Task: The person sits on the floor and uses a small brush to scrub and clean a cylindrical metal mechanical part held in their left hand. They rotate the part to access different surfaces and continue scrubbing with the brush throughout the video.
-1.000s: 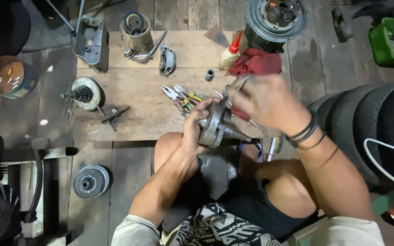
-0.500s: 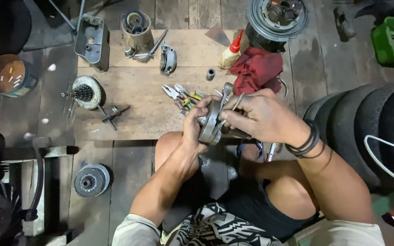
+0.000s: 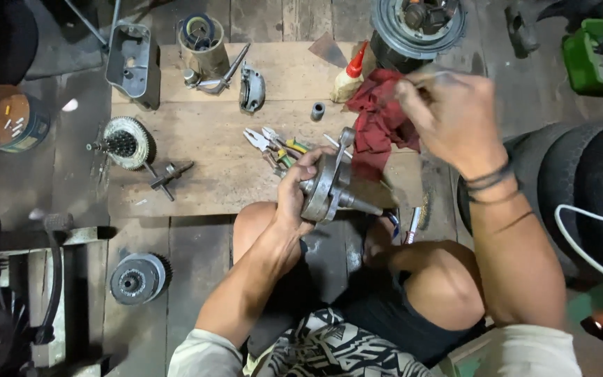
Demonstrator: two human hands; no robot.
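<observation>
1 crankshaft (image 3: 329, 185) in left hand (image 3: 293, 192)

The scene is viewed from one head-worn camera, aimed steeply downward, close above the wooden board (image 3: 204, 174) and lap.

Greys, browns and one strong red on a workshop floor

The crankshaft (image 3: 329, 187) is dull steel grey; the rag (image 3: 378, 119) behind it is deep red, the bottle (image 3: 349, 77) cream with a red cap. Pliers (image 3: 273, 146) show yellow and green grips (partly hidden). The board (image 3: 197, 188) is pale brown, stained dark. The shorts (image 3: 329, 345) carry a black-and-white angular print, the bin (image 3: 598, 56) is bright green, the tyres (image 3: 581, 181) black, the wristbands (image 3: 490, 183) black too.
</observation>
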